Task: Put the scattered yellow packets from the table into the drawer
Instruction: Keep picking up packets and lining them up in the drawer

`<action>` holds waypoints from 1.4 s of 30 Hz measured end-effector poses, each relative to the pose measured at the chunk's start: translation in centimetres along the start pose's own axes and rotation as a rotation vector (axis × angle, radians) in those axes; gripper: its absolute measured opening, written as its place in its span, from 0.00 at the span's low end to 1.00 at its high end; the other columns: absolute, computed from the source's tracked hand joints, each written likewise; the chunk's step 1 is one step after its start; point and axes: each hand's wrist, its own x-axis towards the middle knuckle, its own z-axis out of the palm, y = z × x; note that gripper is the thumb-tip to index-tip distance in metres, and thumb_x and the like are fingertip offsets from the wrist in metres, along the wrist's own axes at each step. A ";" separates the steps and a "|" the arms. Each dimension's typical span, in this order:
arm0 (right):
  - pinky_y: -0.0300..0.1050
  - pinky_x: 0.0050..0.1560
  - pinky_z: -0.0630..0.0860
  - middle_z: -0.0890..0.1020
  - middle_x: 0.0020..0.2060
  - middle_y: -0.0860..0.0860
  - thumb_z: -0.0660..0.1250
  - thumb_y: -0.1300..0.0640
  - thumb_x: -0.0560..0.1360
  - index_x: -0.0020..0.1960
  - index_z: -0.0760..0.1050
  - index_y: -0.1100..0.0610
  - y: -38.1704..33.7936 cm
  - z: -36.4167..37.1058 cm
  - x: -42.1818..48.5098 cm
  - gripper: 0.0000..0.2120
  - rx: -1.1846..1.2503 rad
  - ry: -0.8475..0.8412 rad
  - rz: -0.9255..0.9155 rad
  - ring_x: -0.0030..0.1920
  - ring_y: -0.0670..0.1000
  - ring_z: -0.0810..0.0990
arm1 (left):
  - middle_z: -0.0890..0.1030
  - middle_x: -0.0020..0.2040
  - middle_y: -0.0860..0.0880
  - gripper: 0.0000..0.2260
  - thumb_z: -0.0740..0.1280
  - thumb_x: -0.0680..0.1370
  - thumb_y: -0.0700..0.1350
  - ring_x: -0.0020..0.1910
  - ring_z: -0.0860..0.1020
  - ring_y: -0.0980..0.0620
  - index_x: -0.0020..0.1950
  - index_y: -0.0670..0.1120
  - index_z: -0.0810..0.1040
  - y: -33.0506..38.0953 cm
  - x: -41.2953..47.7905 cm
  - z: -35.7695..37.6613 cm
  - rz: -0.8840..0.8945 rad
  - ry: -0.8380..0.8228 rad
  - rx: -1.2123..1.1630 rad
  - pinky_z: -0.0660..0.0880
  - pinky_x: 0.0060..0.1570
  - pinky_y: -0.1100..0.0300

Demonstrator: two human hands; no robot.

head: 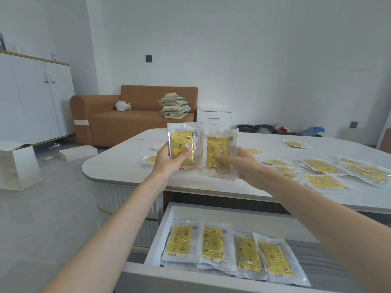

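We hold two yellow packets upright, long axes vertical, above the table's near edge: left hand [169,159] clamped on one packet [183,145], right hand [245,163] on the other packet [219,153].

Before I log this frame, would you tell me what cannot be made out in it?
All in the head view:
- Drawer: its right end is hidden by the right forearm, so the packet count there is unclear.
- Packets in the drawer: lower layers are covered by the top ones.
- Print on the packets held in the left hand and right hand: too small to read.
- Table: cut off at the right edge.
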 end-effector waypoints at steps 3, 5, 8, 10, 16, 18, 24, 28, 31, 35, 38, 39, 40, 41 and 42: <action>0.50 0.55 0.79 0.84 0.52 0.53 0.69 0.63 0.74 0.58 0.75 0.56 -0.9 -0.6 -1.6 0.14 0.001 -0.022 0.006 0.52 0.53 0.83 | 0.81 0.48 0.56 0.10 0.70 0.75 0.48 0.46 0.78 0.60 0.55 0.51 0.76 1.0 -0.8 0.1 -0.048 -0.031 -0.043 0.71 0.38 0.67; 0.49 0.54 0.80 0.84 0.51 0.53 0.69 0.64 0.74 0.56 0.76 0.56 -1.4 -1.1 -2.8 0.11 -0.005 -0.029 0.024 0.50 0.53 0.83 | 0.82 0.50 0.55 0.09 0.70 0.74 0.49 0.49 0.80 0.57 0.53 0.52 0.77 1.5 -1.5 0.0 -0.108 -0.070 -0.060 0.74 0.44 0.63; 0.51 0.54 0.80 0.83 0.50 0.54 0.69 0.64 0.74 0.55 0.75 0.56 -2.0 -2.0 -4.6 0.10 -0.056 -0.051 0.072 0.50 0.53 0.83 | 0.83 0.52 0.53 0.09 0.71 0.74 0.50 0.54 0.80 0.52 0.52 0.52 0.78 1.6 -2.6 -0.3 -0.174 -0.145 -0.022 0.75 0.58 0.53; 0.45 0.48 0.81 0.82 0.49 0.53 0.68 0.64 0.75 0.53 0.73 0.55 -2.4 -2.7 -5.9 0.10 -0.070 -0.081 0.122 0.46 0.52 0.83 | 0.83 0.52 0.51 0.09 0.70 0.74 0.50 0.53 0.81 0.52 0.53 0.50 0.79 1.6 -3.5 -0.4 -0.195 -0.203 -0.008 0.76 0.56 0.54; 0.41 0.40 0.80 0.84 0.44 0.52 0.68 0.62 0.75 0.51 0.74 0.58 -2.6 -5.6 -10.0 0.06 -0.199 -0.212 0.340 0.43 0.50 0.83 | 0.84 0.50 0.50 0.14 0.68 0.75 0.50 0.49 0.81 0.55 0.56 0.44 0.80 1.7 -6.1 0.4 -0.241 -0.427 0.076 0.76 0.44 0.66; 0.37 0.35 0.79 0.85 0.38 0.50 0.67 0.62 0.76 0.47 0.74 0.58 -2.6 -6.3 -11.1 0.02 -0.289 -0.266 0.407 0.37 0.47 0.83 | 0.84 0.50 0.48 0.13 0.68 0.75 0.50 0.48 0.81 0.53 0.54 0.44 0.80 1.7 -6.7 1.0 -0.294 -0.505 0.116 0.76 0.45 0.63; 0.35 0.33 0.77 0.85 0.38 0.49 0.65 0.61 0.78 0.47 0.75 0.57 -1.1 -8.3 -13.0 0.01 -0.424 -0.360 0.587 0.36 0.46 0.84 | 0.85 0.47 0.48 0.13 0.67 0.76 0.50 0.41 0.83 0.54 0.53 0.43 0.80 1.5 -8.5 3.0 -0.535 -0.797 0.270 0.79 0.41 0.63; 0.39 0.47 0.79 0.84 0.50 0.51 0.66 0.59 0.77 0.51 0.78 0.57 1.0 -10.4 -13.3 0.05 -0.453 -0.415 0.676 0.49 0.49 0.83 | 0.84 0.50 0.47 0.16 0.67 0.75 0.51 0.44 0.83 0.53 0.56 0.41 0.80 0.4 -9.2 4.5 -0.617 -0.917 0.362 0.79 0.44 0.62; 0.43 0.58 0.75 0.82 0.55 0.53 0.68 0.59 0.76 0.54 0.78 0.59 2.8 -11.3 -13.1 0.08 -0.443 -0.376 0.734 0.54 0.52 0.80 | 0.84 0.48 0.47 0.17 0.67 0.76 0.51 0.43 0.83 0.53 0.57 0.39 0.79 -0.4 -9.4 5.8 -0.680 -0.952 0.420 0.79 0.44 0.63; 0.42 0.48 0.80 0.82 0.53 0.55 0.67 0.60 0.77 0.55 0.76 0.60 4.9 -11.4 -12.6 0.08 -0.421 -0.307 0.790 0.49 0.52 0.82 | 0.83 0.43 0.48 0.18 0.68 0.75 0.51 0.40 0.82 0.54 0.55 0.38 0.78 -2.5 -8.7 7.8 -0.762 -0.894 0.503 0.79 0.42 0.64; 0.41 0.41 0.82 0.82 0.53 0.56 0.66 0.61 0.77 0.57 0.75 0.61 6.5 -11.3 -12.0 0.09 -0.400 -0.246 0.817 0.46 0.52 0.83 | 0.83 0.38 0.48 0.12 0.69 0.75 0.50 0.38 0.81 0.53 0.46 0.41 0.77 -3.9 -7.9 9.4 -0.798 -0.865 0.577 0.77 0.44 0.62; 0.41 0.40 0.82 0.81 0.53 0.56 0.66 0.62 0.77 0.57 0.74 0.61 7.0 -11.3 -11.8 0.10 -0.392 -0.223 0.821 0.46 0.52 0.83 | 0.83 0.38 0.48 0.11 0.68 0.76 0.49 0.39 0.81 0.53 0.46 0.41 0.77 -4.2 -7.8 10.1 -0.823 -0.850 0.559 0.77 0.44 0.61; 0.42 0.38 0.82 0.81 0.53 0.56 0.66 0.62 0.77 0.57 0.74 0.61 7.4 -11.3 -11.7 0.09 -0.388 -0.200 0.818 0.45 0.52 0.83 | 0.83 0.39 0.47 0.09 0.66 0.78 0.47 0.40 0.80 0.52 0.46 0.40 0.76 -4.5 -7.6 10.7 -0.859 -0.831 0.517 0.77 0.45 0.59; 0.42 0.38 0.82 0.81 0.53 0.56 0.66 0.63 0.77 0.56 0.74 0.61 7.8 -11.3 -11.5 0.09 -0.385 -0.181 0.812 0.44 0.52 0.83 | 0.83 0.40 0.46 0.09 0.64 0.79 0.45 0.41 0.80 0.51 0.47 0.40 0.75 -4.8 -7.5 11.3 -0.901 -0.806 0.465 0.77 0.47 0.58; 0.42 0.37 0.82 0.82 0.53 0.56 0.66 0.63 0.77 0.55 0.75 0.61 8.1 -11.3 -11.3 0.08 -0.376 -0.164 0.810 0.44 0.52 0.83 | 0.82 0.42 0.44 0.08 0.62 0.80 0.44 0.43 0.80 0.49 0.50 0.39 0.74 -5.2 -7.3 11.9 -0.937 -0.783 0.423 0.77 0.48 0.57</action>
